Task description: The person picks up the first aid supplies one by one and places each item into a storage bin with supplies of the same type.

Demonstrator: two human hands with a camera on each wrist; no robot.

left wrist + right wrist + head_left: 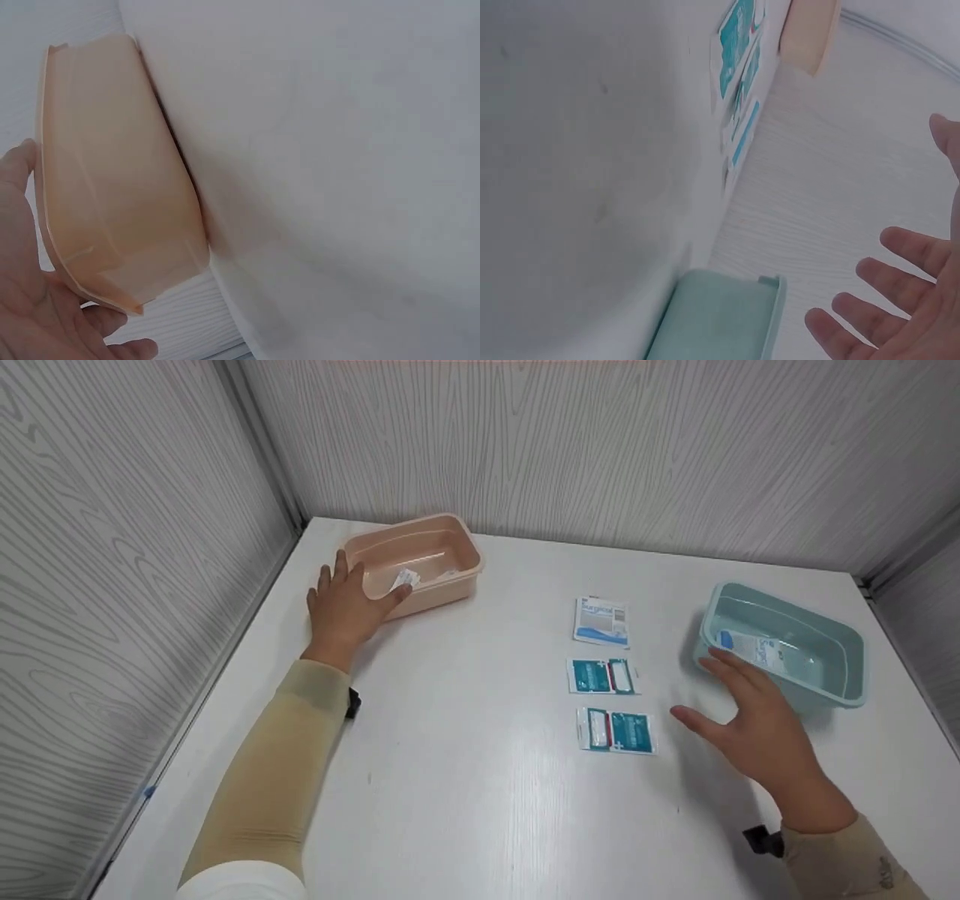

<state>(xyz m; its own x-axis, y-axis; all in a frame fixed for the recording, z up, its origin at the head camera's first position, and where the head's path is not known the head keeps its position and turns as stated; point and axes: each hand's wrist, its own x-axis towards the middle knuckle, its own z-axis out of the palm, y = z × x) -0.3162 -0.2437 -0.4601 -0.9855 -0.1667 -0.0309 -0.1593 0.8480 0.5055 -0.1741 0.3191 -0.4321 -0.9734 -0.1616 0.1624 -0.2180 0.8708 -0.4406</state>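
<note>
At the back left, my left hand (345, 604) lies with fingers spread over the near left corner of a peach plastic bin (442, 596). In the left wrist view its thumb overlaps the bin's rim (45, 202). A small white packet (406, 578) lies inside that bin. My right hand (765, 727) hovers with straight, spread fingers and holds nothing. It is just in front of a light green plastic bin (832, 660), which contains a white and blue packet (752, 651). Left of this hand lie two teal and white packets (602, 676) and one white and blue packet (601, 622).
Everything stands on a white table (465, 780). Wood-grain panels rise behind it (570, 450) and on the left (127, 570). Another panel borders the right side. The three loose packets form a column left of the green bin.
</note>
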